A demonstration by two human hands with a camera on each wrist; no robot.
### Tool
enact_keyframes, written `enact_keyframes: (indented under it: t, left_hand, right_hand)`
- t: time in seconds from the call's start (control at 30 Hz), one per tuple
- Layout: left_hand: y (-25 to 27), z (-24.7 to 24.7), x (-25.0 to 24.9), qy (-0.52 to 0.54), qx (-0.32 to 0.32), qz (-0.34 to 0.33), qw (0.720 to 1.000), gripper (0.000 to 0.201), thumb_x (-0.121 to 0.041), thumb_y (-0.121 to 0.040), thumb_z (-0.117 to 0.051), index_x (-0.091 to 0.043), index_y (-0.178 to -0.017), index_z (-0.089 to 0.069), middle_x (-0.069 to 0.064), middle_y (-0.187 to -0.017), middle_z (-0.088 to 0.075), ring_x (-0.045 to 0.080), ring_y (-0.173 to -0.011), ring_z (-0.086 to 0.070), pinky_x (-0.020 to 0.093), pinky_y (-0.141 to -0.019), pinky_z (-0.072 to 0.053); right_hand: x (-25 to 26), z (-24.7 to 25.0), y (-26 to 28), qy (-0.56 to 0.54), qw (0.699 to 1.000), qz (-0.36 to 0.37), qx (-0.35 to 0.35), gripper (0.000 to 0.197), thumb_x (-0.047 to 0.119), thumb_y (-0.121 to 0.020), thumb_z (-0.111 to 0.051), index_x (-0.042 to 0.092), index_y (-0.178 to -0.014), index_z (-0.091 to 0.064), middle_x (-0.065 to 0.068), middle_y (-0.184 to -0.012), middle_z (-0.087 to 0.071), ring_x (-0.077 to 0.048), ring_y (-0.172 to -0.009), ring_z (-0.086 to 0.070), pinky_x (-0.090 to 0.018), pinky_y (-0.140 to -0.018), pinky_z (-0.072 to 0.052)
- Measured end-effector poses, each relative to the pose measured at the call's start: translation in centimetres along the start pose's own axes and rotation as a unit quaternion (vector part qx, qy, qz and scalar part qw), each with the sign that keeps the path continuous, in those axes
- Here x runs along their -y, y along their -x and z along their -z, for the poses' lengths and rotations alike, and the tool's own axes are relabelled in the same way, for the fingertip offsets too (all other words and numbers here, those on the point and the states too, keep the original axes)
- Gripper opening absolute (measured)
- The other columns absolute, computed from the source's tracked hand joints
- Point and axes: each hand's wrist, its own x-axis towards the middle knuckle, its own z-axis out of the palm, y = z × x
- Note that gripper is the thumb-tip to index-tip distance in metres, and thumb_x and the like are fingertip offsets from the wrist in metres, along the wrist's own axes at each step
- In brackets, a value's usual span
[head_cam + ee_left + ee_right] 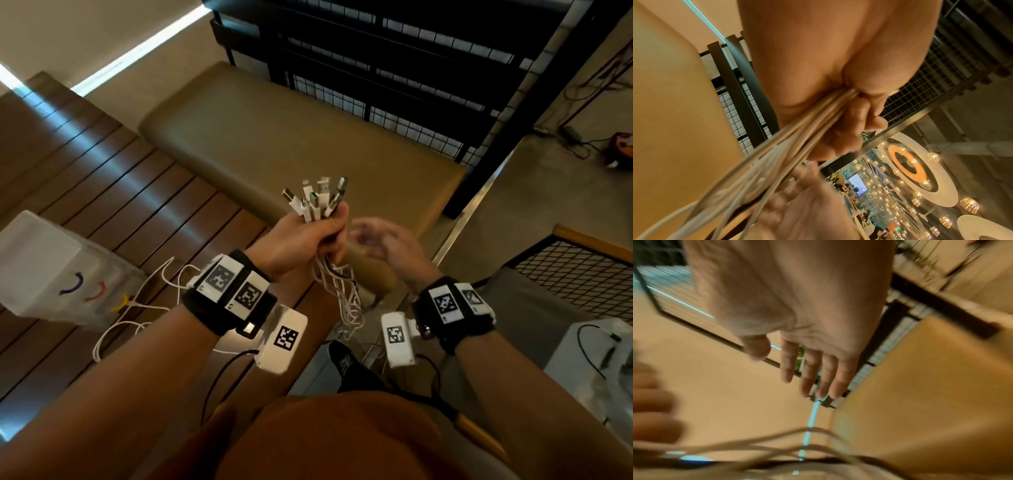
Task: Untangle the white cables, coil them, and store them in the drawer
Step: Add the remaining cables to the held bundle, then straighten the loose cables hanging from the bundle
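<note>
The white cables (pixel 337 291) are gathered into one bundle, their plug ends (pixel 317 198) fanned upward above the fist and their cords hanging in a twisted skein below it, over the edge of the padded bench (pixel 274 137). The left hand (pixel 308 240) grips the bundle just under the plugs, fingers curled tight around it; the left wrist view shows the cords squeezed between palm and fingers. The right hand (pixel 387 246) is beside the bundle, blurred, fingers extended and apart, holding nothing. More white cord (pixel 137 308) trails across the slatted wooden surface (pixel 102 178) near the translucent drawer unit (pixel 51 267).

The likely trouble is the hanging skein: pulling one cord free while the fist clamps all of them would tighten the twists rather than loosen them. A slackened grip could let plugs slide out and drop to the floor. The trailing cord could also snag on the slats.
</note>
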Motion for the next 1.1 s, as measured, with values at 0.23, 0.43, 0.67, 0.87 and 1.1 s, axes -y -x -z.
enact_keyframes:
  t: [0.23, 0.43, 0.67, 0.87, 1.1]
  left_hand:
    - [1.9, 0.1, 1.1, -0.046, -0.031, 0.032, 0.998, 0.027, 0.004, -0.097, -0.042, -0.011, -0.079, -0.056, -0.005, -0.063, -0.055, 0.006, -0.051, -0.042, 0.019, -0.049, -0.037]
    - [3.1, 1.8, 2.4, 0.015, -0.217, 0.043, 0.975, 0.010, -0.006, -0.090, -0.043, -0.007, -0.082, -0.049, 0.003, -0.056, -0.039, 0.015, -0.046, -0.034, 0.024, -0.043, -0.032]
    - [4.5, 3.3, 2.6, -0.207, -0.394, 0.009, 0.895, 0.033, -0.009, -0.097, -0.048, -0.020, -0.068, -0.038, -0.003, -0.063, -0.045, 0.005, -0.052, -0.046, 0.010, -0.044, -0.039]
    - [8.4, 6.0, 2.3, -0.102, -0.379, -0.003, 0.920, 0.027, 0.000, -0.092, -0.050, -0.015, -0.070, -0.059, -0.012, -0.047, -0.054, 0.003, -0.040, -0.046, 0.015, -0.039, -0.034]
    - [12.0, 8.1, 3.1, -0.151, -0.450, 0.057, 0.878, 0.028, -0.008, -0.097, -0.050, 0.005, -0.121, -0.057, 0.019, -0.119, -0.058, 0.028, -0.104, -0.055, 0.020, -0.080, -0.042]
  right_hand:
    - [11.0, -4.8, 0.5, 0.074, 0.977, 0.150, 0.129, 0.033, 0.047, -0.098, -0.039, 0.032, -0.119, -0.060, 0.003, -0.119, -0.062, -0.009, -0.110, -0.059, -0.026, -0.089, -0.047]
    - [12.0, -9.6, -1.0, 0.308, 0.909, 0.239, 0.147, 0.015, 0.019, -0.097, -0.050, 0.014, -0.099, -0.063, 0.000, -0.093, -0.065, -0.010, -0.084, -0.059, -0.016, -0.070, -0.043]
    - [12.1, -15.2, -2.2, 0.373, 0.865, 0.302, 0.146, 0.035, 0.022, -0.100, -0.043, 0.009, -0.068, -0.049, 0.003, -0.062, -0.048, -0.009, -0.056, -0.043, -0.026, -0.058, -0.030]
    - [15.6, -18.5, -3.8, 0.310, 0.871, 0.249, 0.288, 0.037, 0.043, -0.099, -0.045, 0.014, -0.096, -0.069, 0.001, -0.089, -0.070, -0.005, -0.085, -0.064, -0.021, -0.077, -0.047]
    - [14.5, -23.8, -4.0, 0.311, 0.830, 0.151, 0.437, 0.055, 0.049, -0.102, -0.028, 0.017, -0.108, -0.073, -0.027, -0.111, -0.065, -0.035, -0.102, -0.062, -0.042, -0.094, -0.047]
